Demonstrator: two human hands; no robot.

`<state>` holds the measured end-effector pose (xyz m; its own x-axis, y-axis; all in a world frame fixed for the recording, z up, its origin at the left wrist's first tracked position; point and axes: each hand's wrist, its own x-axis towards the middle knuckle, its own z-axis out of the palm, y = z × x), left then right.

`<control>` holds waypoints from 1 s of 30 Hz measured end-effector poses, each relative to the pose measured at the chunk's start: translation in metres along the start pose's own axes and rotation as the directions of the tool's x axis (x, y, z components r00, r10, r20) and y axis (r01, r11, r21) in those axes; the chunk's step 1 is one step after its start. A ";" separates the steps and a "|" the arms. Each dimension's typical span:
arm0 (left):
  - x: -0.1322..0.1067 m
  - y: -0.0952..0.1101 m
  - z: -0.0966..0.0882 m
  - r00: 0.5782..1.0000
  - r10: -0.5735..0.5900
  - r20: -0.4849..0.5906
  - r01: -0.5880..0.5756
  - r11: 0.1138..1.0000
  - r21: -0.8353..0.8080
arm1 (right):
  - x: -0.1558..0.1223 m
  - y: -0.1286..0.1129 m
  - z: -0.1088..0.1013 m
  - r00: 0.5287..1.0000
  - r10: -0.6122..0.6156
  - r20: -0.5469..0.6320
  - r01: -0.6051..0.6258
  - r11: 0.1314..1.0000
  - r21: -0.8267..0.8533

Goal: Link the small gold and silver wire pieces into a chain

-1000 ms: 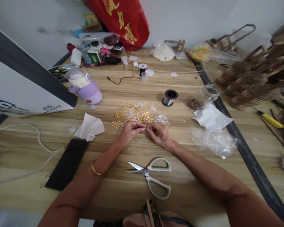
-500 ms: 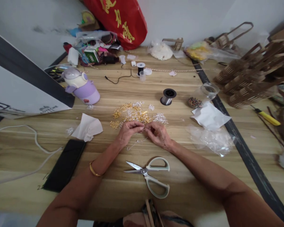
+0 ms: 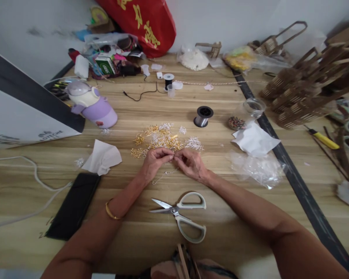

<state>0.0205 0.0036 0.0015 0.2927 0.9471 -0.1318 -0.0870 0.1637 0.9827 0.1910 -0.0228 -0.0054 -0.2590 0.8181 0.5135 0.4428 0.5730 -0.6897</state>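
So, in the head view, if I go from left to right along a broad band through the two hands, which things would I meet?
White cable → crumpled paper → left hand → right hand → clear plastic → yellow-handled tool.

Hands [image 3: 154, 162], two; spools [image 3: 202, 119], two; scissors [image 3: 174, 210], one pair.

The tiny piece [image 3: 174, 156] pinched between the left hand [image 3: 157, 162] and right hand [image 3: 190, 163] was too small to identify. They hid the near edge of the metal bits [image 3: 163, 140] and the right end of the chain [image 3: 162, 177]. The far red bag [image 3: 145, 23] was cut off.
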 end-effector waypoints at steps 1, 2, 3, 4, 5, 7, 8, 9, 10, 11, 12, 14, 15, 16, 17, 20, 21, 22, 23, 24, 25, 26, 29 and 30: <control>-0.001 0.001 0.001 1.000 0.012 -0.010 -0.012 1.000 0.018 | 0.000 0.000 0.000 1.000 0.001 0.001 -0.001 1.000 0.000; -0.002 0.003 0.002 1.000 0.022 -0.020 -0.021 0.999 0.034 | 0.000 0.000 0.000 1.000 0.003 0.001 -0.003 1.000 0.001; -0.002 0.004 0.003 0.999 0.027 -0.028 -0.026 0.998 0.049 | 0.000 0.000 0.000 1.000 0.006 0.000 -0.006 1.000 0.001; -0.003 0.005 0.004 0.999 0.031 -0.037 -0.029 0.998 0.062 | 0.000 0.000 0.000 1.000 0.010 0.000 -0.010 1.000 0.002; -0.003 0.007 0.005 0.998 0.033 -0.044 -0.030 0.997 0.075 | 0.000 0.000 0.000 1.000 0.013 0.001 -0.013 1.000 0.002; -0.004 0.008 0.006 0.998 0.032 -0.053 -0.027 0.995 0.094 | 0.000 0.000 0.000 1.000 0.015 0.005 -0.015 1.000 0.007; -0.004 0.009 0.006 0.998 0.031 -0.055 -0.026 0.995 0.100 | 0.000 0.000 0.000 1.000 0.015 0.008 -0.015 1.000 0.010; -0.005 0.010 0.006 0.998 0.030 -0.057 -0.024 0.994 0.103 | 0.000 0.000 0.000 1.000 0.016 0.011 -0.016 1.000 0.011; -0.005 0.010 0.006 0.998 0.029 -0.057 -0.023 0.994 0.104 | 0.000 -0.001 0.000 1.000 0.018 0.013 -0.018 1.000 0.012; -0.005 0.010 0.006 0.998 0.027 -0.056 -0.021 0.995 0.100 | 0.000 -0.001 0.000 1.000 0.022 0.016 -0.022 1.000 0.012; -0.005 0.011 0.006 0.998 0.025 -0.053 -0.020 0.995 0.094 | 0.000 -0.001 -0.001 0.999 0.026 0.018 -0.026 1.000 0.011; -0.005 0.011 0.005 0.999 0.015 -0.041 -0.012 0.997 0.077 | 0.000 -0.002 -0.001 0.999 0.031 0.021 -0.032 0.999 0.014; -0.004 0.011 0.005 0.999 0.007 -0.036 -0.005 0.998 0.068 | 0.000 -0.002 -0.001 0.999 0.033 0.022 -0.033 0.999 0.018; -0.004 0.012 0.004 0.999 0.000 -0.033 0.002 0.998 0.062 | 0.000 -0.002 -0.001 0.999 0.032 0.023 -0.033 0.999 0.024; -0.004 0.012 0.004 1.000 -0.007 -0.030 0.009 0.998 0.058 | 0.000 -0.002 -0.001 0.999 0.032 0.024 -0.033 0.999 0.031; -0.004 0.012 0.004 1.000 -0.014 -0.024 0.015 0.999 0.050 | 0.000 -0.002 -0.001 0.999 0.034 0.025 -0.035 0.998 0.044; -0.004 0.012 0.003 1.000 -0.013 -0.022 0.014 0.999 0.048 | 0.000 -0.002 -0.001 0.999 0.034 0.024 -0.035 0.998 0.043; -0.004 0.012 0.003 1.000 -0.012 -0.020 0.012 0.999 0.046 | -0.001 -0.002 -0.001 0.999 0.032 0.020 -0.033 0.999 0.039; -0.004 0.012 0.003 1.000 -0.011 -0.017 0.012 0.999 0.047 | -0.001 -0.001 -0.001 0.999 0.030 0.016 -0.030 0.999 0.035; -0.004 0.012 0.003 1.000 -0.010 -0.015 0.010 0.999 0.049 | -0.001 -0.001 0.000 1.000 0.027 0.009 -0.027 0.999 0.031; -0.004 0.011 0.003 1.000 -0.009 -0.012 0.010 0.999 0.053 | -0.001 -0.001 0.000 1.000 0.023 0.001 -0.023 0.999 0.027; -0.004 0.011 0.003 1.000 -0.009 -0.009 0.009 0.998 0.056 | -0.001 -0.001 0.000 1.000 0.021 -0.006 -0.021 1.000 0.023; -0.003 0.010 0.002 1.000 -0.007 -0.005 0.007 0.998 0.066 | -0.001 0.000 0.001 1.000 0.018 -0.012 -0.018 1.000 0.011; -0.003 0.010 0.002 1.000 -0.008 -0.006 0.008 0.998 0.069 | -0.001 0.001 0.001 1.000 0.018 -0.010 -0.018 1.000 0.011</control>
<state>0.0207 0.0019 0.0122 0.2878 0.9474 -0.1401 -0.0188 0.1519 0.9882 0.1910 -0.0236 -0.0070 -0.2424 0.8277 0.5062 0.4377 0.5589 -0.7043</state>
